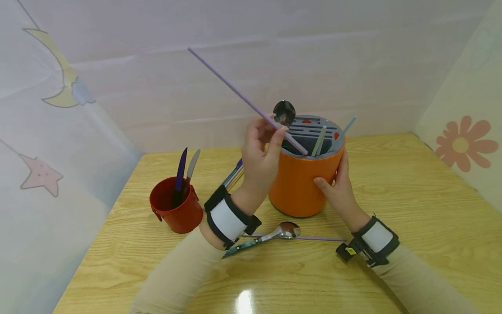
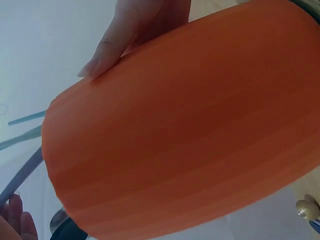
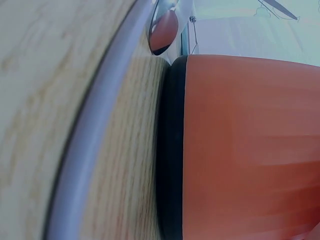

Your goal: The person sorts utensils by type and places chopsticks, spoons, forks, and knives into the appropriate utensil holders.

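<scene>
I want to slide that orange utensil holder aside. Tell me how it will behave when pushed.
The orange holder looks tall with a rounded base, so a push near its rim might tip it. The right hand steadies its side. Its smooth wall and the glossy table suggest it would slide easily when pushed low.

The head view looks forward and down from above the bench [image 1: 392, 209], at moderate range, covering both forearms, the orange holder [image 1: 302, 183] and the back wall.

The left wrist view sits very close to the orange holder [image 2: 190, 130], whose side fills nearly the whole picture; fingers [image 2: 120, 35] of the other hand show at the top edge.

The right wrist view lies low, near the bench [image 3: 55, 75] surface, facing the orange holder [image 3: 250, 145] side-on at close range.

All three views share the orange holder.
</scene>
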